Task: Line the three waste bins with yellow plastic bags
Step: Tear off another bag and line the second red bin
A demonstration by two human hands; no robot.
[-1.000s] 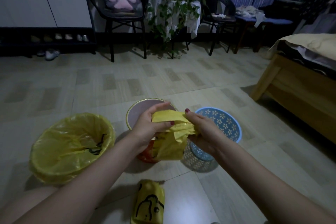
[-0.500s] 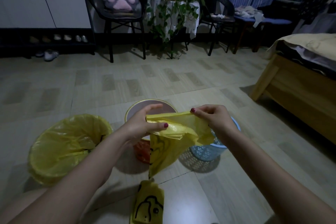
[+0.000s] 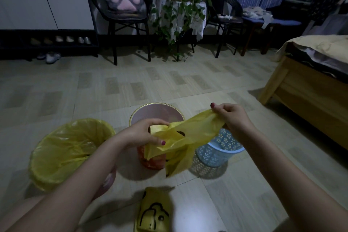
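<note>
Here we have the yellow bag (image 3: pixel 180 137) stretched in the air between our two hands, above the middle bin (image 3: pixel 157 115), with its loose tail hanging down in front of that bin's red-orange wall. Our left hand (image 3: pixel 143 133) pinches the bunched near end between thumb and curled fingers; our right hand (image 3: pixel 230 114) pinches the far edge, raised and off to the right. The film looks thin and twisted between the grips, so the mouth is probably not open yet. If we pull the hands further apart while the layers cling together, we judge the plastic could stretch or tear at the pinch points, or slip free of one hand and drop. Below the right hand sits the blue lattice bin (image 3: pixel 219 151), unlined, touching or just beside the middle bin; we cannot tell which. A hanging tail could snag on its openwork, or a careless push could tip either light bin. Left of the left hand stands the lined bin (image 3: pixel 69 150), its liner folded over the rim. Nearest us, below both hands, a folded bag (image 3: pixel 153 213) lies on the floor.
</note>
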